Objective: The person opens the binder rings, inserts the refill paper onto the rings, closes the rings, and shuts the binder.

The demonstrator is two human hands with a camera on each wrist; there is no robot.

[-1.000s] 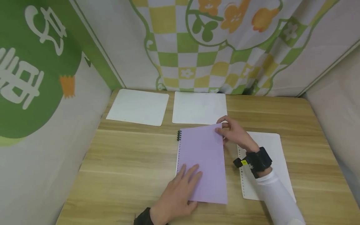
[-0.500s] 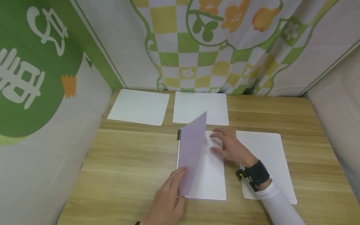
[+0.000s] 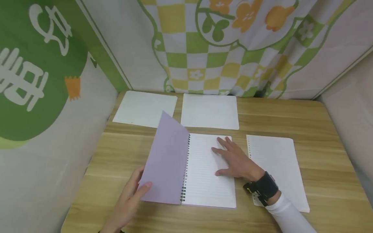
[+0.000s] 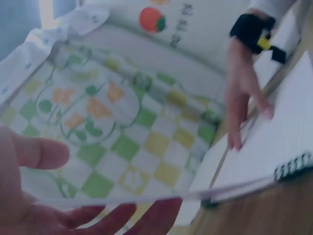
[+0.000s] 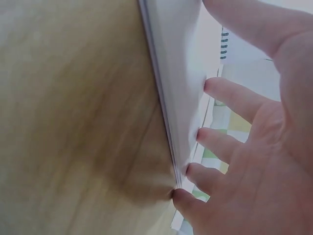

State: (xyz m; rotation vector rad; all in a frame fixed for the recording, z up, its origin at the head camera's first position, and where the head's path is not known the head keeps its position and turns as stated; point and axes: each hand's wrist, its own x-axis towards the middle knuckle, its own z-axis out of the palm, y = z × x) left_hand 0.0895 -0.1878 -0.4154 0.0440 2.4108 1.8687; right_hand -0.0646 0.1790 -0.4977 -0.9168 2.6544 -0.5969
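Note:
A spiral notebook point(image 3: 208, 174) lies opened on the wooden table, its lined white page facing up. Its purple cover point(image 3: 167, 158) stands tilted up to the left of the green coil binding point(image 3: 183, 193). The left hand point(image 3: 128, 197) holds this cover near its lower outer corner, thumb on the inner face and fingers behind. In the left wrist view, those fingers point(image 4: 151, 218) show below the cover's edge. The right hand point(image 3: 237, 160) rests spread on the upper right of the page; in the right wrist view its fingertips point(image 5: 208, 85) touch the paper near the edge.
A loose punched lined sheet point(image 3: 278, 171) lies to the right of the notebook, partly under the right forearm. Two more white sheets lie along the back, one at left point(image 3: 142, 106) and one in the middle point(image 3: 209, 111). A patterned curtain point(image 3: 215, 58) hangs behind the table point(image 3: 110, 161).
The purple cover has swung open from right to left, the left hand going with it. The right hand has let go of the cover's corner and come down onto the exposed page.

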